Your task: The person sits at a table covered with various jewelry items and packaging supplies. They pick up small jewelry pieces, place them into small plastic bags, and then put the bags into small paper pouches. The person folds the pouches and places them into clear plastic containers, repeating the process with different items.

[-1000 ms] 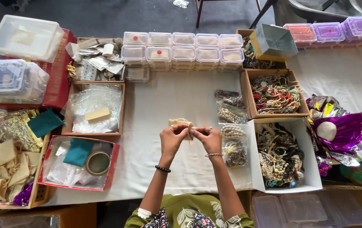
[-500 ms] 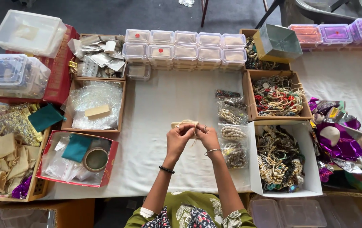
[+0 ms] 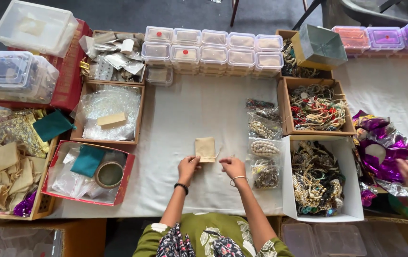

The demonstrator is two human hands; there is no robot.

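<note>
Pouch [image 3: 205,149] flat on bare cloth [image 3: 189,109]; left hand [image 3: 188,167] pinches its corner, right hand [image 3: 232,166] loosely curled, empty.

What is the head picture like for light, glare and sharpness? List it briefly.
Head view: soft, even daylight, only faint shadows under the left hand and right hand; mild glare on the clear plastic boxes and purple foil; centre sharp, cloth pouch crisp; slight wide-angle bending at the edges.

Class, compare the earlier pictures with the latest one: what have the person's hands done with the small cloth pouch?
The small beige cloth pouch, earlier bunched between both raised hands, now lies flat on the white tablecloth. The left hand holds its lower edge; the right hand has drawn apart. The boxes around look unchanged.
</note>
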